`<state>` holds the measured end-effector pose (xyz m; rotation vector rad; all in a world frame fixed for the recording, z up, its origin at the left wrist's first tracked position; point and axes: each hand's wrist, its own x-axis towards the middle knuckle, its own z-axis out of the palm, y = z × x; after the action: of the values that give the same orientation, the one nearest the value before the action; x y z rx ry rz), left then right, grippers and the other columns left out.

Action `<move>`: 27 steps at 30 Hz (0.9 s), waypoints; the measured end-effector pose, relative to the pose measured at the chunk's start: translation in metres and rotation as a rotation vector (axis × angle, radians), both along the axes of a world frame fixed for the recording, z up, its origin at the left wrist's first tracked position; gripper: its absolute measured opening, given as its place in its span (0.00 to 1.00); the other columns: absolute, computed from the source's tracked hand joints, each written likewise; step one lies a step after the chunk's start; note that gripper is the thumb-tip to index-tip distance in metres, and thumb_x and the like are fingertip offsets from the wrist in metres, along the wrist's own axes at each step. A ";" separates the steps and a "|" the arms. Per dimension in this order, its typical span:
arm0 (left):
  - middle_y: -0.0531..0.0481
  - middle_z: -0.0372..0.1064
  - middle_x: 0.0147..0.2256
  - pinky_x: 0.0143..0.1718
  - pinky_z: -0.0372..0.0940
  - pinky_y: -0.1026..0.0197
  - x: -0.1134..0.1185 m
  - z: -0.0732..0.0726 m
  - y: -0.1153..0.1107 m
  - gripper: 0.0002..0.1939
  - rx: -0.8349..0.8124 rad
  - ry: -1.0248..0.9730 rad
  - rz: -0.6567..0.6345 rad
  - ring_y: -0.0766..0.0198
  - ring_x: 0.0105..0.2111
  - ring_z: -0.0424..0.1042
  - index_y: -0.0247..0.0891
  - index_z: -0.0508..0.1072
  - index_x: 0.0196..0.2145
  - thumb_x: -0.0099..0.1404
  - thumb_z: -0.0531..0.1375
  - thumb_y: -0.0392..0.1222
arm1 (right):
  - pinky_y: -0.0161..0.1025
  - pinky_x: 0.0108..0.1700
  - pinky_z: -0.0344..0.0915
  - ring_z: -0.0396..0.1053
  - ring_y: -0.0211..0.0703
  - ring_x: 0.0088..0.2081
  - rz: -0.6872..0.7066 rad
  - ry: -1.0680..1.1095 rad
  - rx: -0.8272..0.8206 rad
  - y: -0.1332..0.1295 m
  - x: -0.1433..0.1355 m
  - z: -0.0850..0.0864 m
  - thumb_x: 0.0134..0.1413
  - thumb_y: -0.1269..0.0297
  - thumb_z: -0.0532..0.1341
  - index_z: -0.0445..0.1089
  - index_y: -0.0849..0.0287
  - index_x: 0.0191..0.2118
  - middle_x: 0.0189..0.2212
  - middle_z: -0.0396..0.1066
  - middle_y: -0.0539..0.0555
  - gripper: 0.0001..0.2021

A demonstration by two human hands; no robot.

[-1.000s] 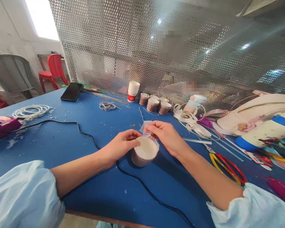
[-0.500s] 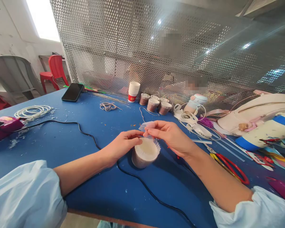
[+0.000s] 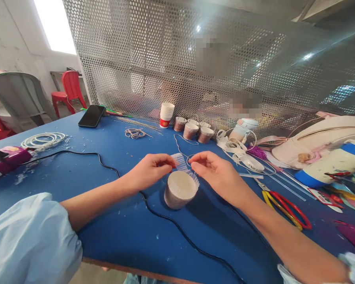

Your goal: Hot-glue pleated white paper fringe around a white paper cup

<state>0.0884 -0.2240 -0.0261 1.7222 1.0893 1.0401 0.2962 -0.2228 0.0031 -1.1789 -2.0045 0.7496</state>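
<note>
– On the blue surface point(image 3: 112, 236), between the two forearms, what exactly?
– A round brown container point(image 3: 177, 200), pale flat face point(image 3: 182, 184) upward, just in front of the fingers. Along its back and right rim, a translucent pleated strip point(image 3: 182, 161), loose end fanned out beyond.
– And the left hand point(image 3: 148, 171)?
– Curled, tips at the strip's left edge. Gripping or merely touching? Can't tell.
– The right hand point(image 3: 217, 173)?
– Thumb and finger pinched on a thin cord point(image 3: 177, 145), just beside the strip.
– Anything in the way?
– Chiefly the black cable point(image 3: 77, 152): under the left forearm, then past the container on the near side, down to the front edge. Beyond the right forearm, scissors point(image 3: 266, 192), handles toward the sleeve.
– Farther back?
– Small brown cups point(image 3: 191, 131) in a cluster, a stack of paper cups point(image 3: 167, 115) to their left, then a tangled bundle point(image 3: 135, 133) and a dark phone point(image 3: 91, 116). Behind everything, a perforated metal panel point(image 3: 136, 47).
– And out at the sides?
– Far left, a white coil point(image 3: 26, 140) among pale scraps, near a purple box point(image 3: 12, 157). To the right, white straps point(image 3: 239, 154) in front of a light blue bottle point(image 3: 242, 128), plus a pale bag point(image 3: 322, 138) partly behind a cream-and-blue cylinder point(image 3: 340, 161).
</note>
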 end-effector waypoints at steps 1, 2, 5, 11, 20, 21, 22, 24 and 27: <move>0.50 0.74 0.34 0.38 0.66 0.62 -0.002 -0.001 0.002 0.09 0.093 0.071 0.013 0.63 0.35 0.71 0.36 0.75 0.34 0.59 0.55 0.36 | 0.40 0.38 0.69 0.70 0.42 0.37 0.011 -0.018 0.057 -0.007 0.004 -0.001 0.57 0.53 0.59 0.67 0.57 0.39 0.37 0.72 0.54 0.13; 0.50 0.74 0.35 0.38 0.66 0.62 -0.004 -0.002 0.004 0.10 0.190 0.148 0.025 0.64 0.35 0.71 0.36 0.74 0.36 0.59 0.54 0.34 | 0.38 0.36 0.69 0.69 0.40 0.35 0.030 -0.041 0.143 -0.014 0.007 -0.002 0.58 0.55 0.59 0.67 0.57 0.39 0.38 0.72 0.55 0.11; 0.49 0.71 0.37 0.36 0.67 0.63 -0.006 -0.007 0.011 0.12 0.480 0.331 0.033 0.66 0.33 0.70 0.37 0.73 0.38 0.60 0.53 0.31 | 0.36 0.29 0.67 0.67 0.36 0.29 0.162 -0.175 0.480 -0.031 0.011 -0.012 0.57 0.62 0.60 0.64 0.58 0.45 0.43 0.72 0.57 0.11; 0.47 0.64 0.41 0.33 0.69 0.61 -0.003 -0.017 0.025 0.10 0.740 0.447 0.094 0.63 0.36 0.69 0.38 0.66 0.43 0.64 0.59 0.41 | 0.41 0.32 0.67 0.73 0.46 0.34 0.213 -0.392 0.814 -0.042 0.002 -0.034 0.52 0.75 0.57 0.61 0.63 0.49 0.37 0.75 0.59 0.17; 0.44 0.59 0.61 0.53 0.63 0.47 -0.010 0.005 0.026 0.21 1.065 0.681 -0.238 0.51 0.57 0.63 0.50 0.69 0.53 0.66 0.55 0.30 | 0.38 0.29 0.59 0.64 0.39 0.26 0.279 -0.242 0.710 -0.040 0.009 -0.029 0.50 0.80 0.52 0.60 0.56 0.33 0.25 0.68 0.51 0.10; 0.44 0.60 0.61 0.53 0.63 0.47 -0.011 0.007 0.024 0.21 1.050 0.703 -0.257 0.50 0.58 0.63 0.49 0.69 0.53 0.66 0.54 0.30 | 0.38 0.29 0.59 0.64 0.39 0.26 0.283 -0.220 0.690 -0.039 0.010 -0.028 0.50 0.80 0.52 0.59 0.56 0.33 0.26 0.67 0.50 0.10; 0.43 0.60 0.61 0.54 0.63 0.47 -0.011 0.008 0.022 0.21 1.030 0.711 -0.274 0.50 0.58 0.63 0.49 0.70 0.53 0.66 0.54 0.30 | 0.38 0.30 0.59 0.64 0.39 0.27 0.289 -0.195 0.664 -0.039 0.010 -0.027 0.51 0.79 0.51 0.59 0.56 0.33 0.26 0.67 0.50 0.10; 0.42 0.61 0.61 0.54 0.62 0.48 -0.011 0.007 0.019 0.20 0.997 0.692 -0.313 0.49 0.58 0.64 0.46 0.70 0.53 0.65 0.55 0.31 | 0.38 0.31 0.61 0.64 0.39 0.29 0.302 -0.148 0.604 -0.038 0.011 -0.025 0.53 0.79 0.51 0.58 0.55 0.32 0.27 0.66 0.51 0.09; 0.39 0.65 0.58 0.55 0.62 0.49 -0.011 0.000 0.015 0.20 0.966 0.607 -0.364 0.51 0.57 0.66 0.41 0.69 0.53 0.65 0.54 0.30 | 0.38 0.32 0.62 0.63 0.39 0.30 0.325 -0.100 0.532 -0.037 0.013 -0.024 0.55 0.78 0.50 0.58 0.55 0.31 0.27 0.64 0.51 0.09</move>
<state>0.0776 -0.2092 -0.0263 3.0176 0.5439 0.8682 0.3087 -0.2596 -0.0206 -0.5988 -2.3142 0.2697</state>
